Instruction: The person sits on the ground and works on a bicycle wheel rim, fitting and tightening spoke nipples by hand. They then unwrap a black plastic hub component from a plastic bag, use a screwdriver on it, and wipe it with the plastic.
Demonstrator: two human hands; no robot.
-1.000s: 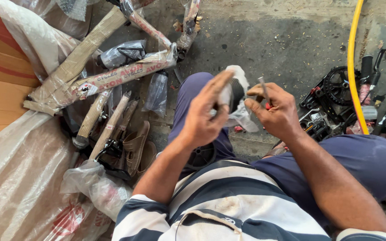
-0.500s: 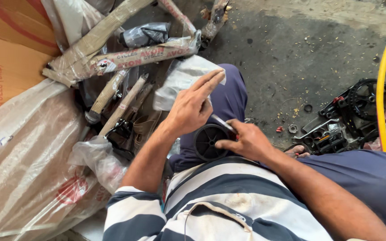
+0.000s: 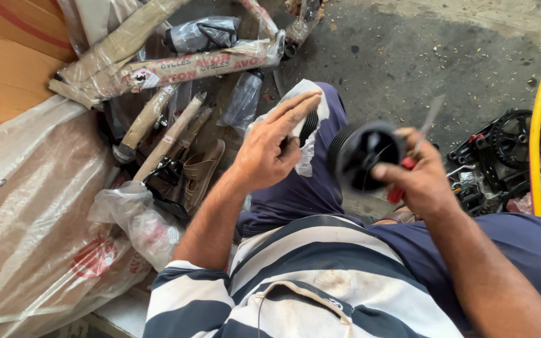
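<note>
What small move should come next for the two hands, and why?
Probably bring the open left hand across to steady the black round part. The right hand holds it alone, together with a red-handled tool, while the left hand holds nothing.

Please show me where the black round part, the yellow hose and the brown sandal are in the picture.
black round part (image 3: 365, 156), head view, on its dark hollow face, held by the right hand.
yellow hose (image 3: 538, 134), head view, on its middle stretch at the right edge.
brown sandal (image 3: 200, 175), head view, on its strap area.
</note>
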